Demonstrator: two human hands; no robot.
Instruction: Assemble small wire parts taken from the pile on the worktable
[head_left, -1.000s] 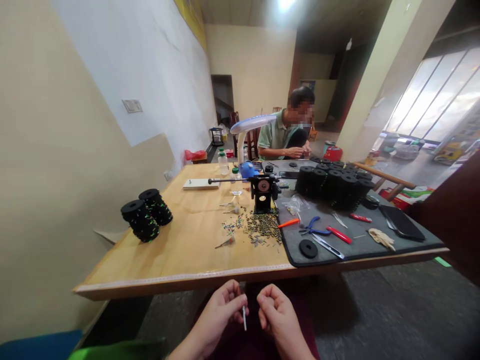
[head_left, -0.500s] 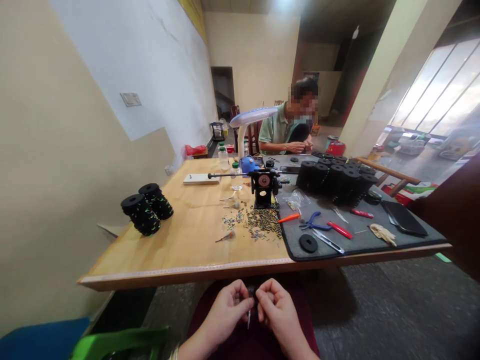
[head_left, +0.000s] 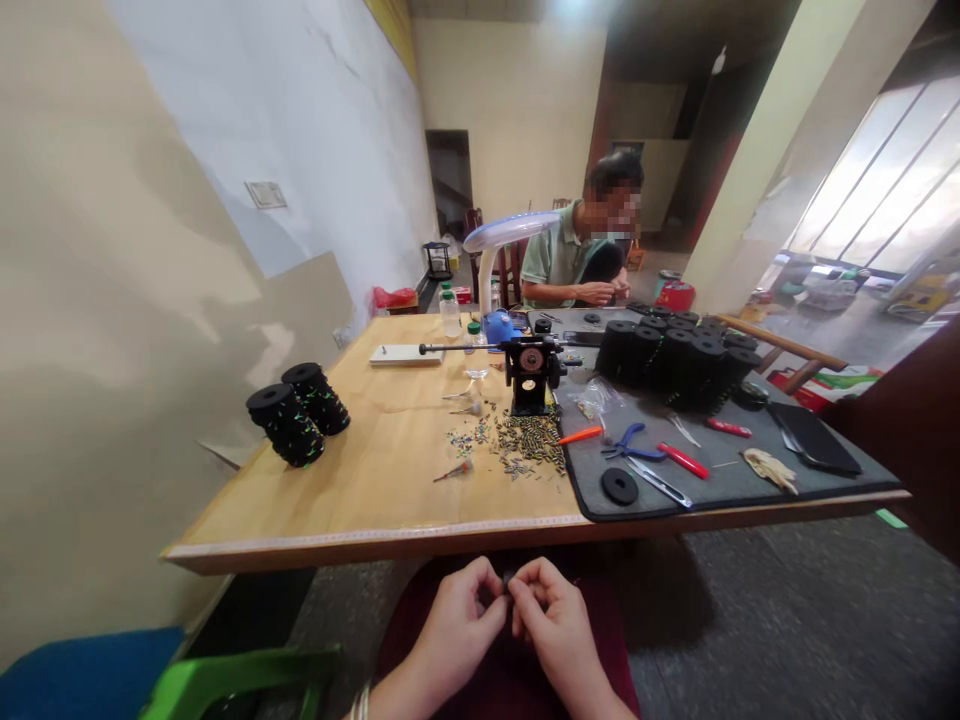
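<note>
In front of the table's near edge, low in the head view, my left hand (head_left: pixel 466 612) and my right hand (head_left: pixel 553 618) are close together over my dark red lap. Both are closed, thumb pressed to fingers. A small dark thing (head_left: pixel 508 578) shows between the fingertips, too small to name. Straight ahead on the table stands a black hand-crank winder (head_left: pixel 530 375) with a long rod out to the left. Many small striped pieces (head_left: pixel 529 442) lie loose at its foot.
Two black foam spools (head_left: pixel 285 425) stand at the left, and many more black spools (head_left: pixel 675 355) crowd the grey mat (head_left: pixel 720 470). Blue pliers (head_left: pixel 634 442), a red cutter (head_left: pixel 683 461) and tweezers (head_left: pixel 660 482) lie there. Behind the lamp (head_left: pixel 510 230) sits another person (head_left: pixel 574 255).
My fingertips have come closer together. The thin white strip that hung below my left fingers no longer shows. The whole view has shifted slightly.
</note>
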